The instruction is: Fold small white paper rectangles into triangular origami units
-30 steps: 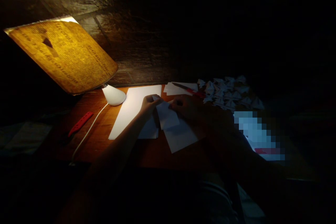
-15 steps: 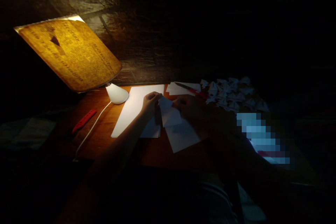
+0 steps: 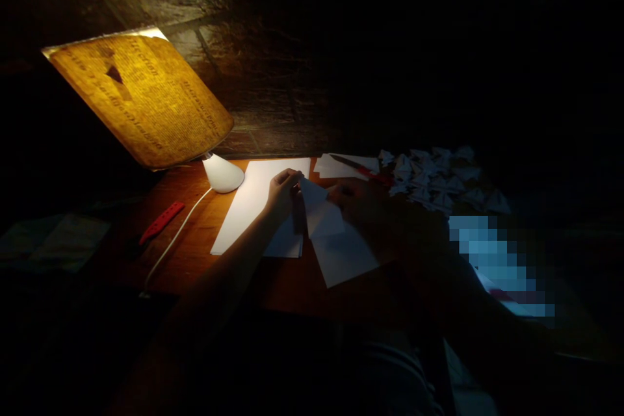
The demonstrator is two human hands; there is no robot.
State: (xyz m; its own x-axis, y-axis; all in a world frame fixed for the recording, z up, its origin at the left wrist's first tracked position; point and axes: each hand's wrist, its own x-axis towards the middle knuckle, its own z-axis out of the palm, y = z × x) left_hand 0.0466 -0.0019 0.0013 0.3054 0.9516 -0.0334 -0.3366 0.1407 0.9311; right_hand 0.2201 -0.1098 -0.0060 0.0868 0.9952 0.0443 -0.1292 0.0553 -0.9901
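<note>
Between my two hands is a partly folded sheet of white paper (image 3: 324, 216), its upper part creased to a slanted edge. My left hand (image 3: 284, 190) pinches the top left corner of this paper. At its right edge, my right hand (image 3: 353, 198) is closed on the paper, though deep shadow hides most of the fingers. Another white sheet (image 3: 344, 257) lies on the table beneath the folded one. A stack of white paper (image 3: 244, 221) lies flat to the left, partly under my left forearm.
A lit lamp with a printed shade (image 3: 146, 101) and white base (image 3: 223, 174) stands at left, its cord (image 3: 180, 231) trailing forward. A red-handled cutter (image 3: 162, 221) lies beside it. Behind are red-handled scissors (image 3: 368, 172) on paper pieces (image 3: 324, 166) and several folded paper shapes (image 3: 433, 175). A pixelated bright screen (image 3: 502, 266) is at right.
The whole view has shifted slightly, so the scene sits a little further right. Both hands keep their hold on the folded paper, with hardly any movement.
</note>
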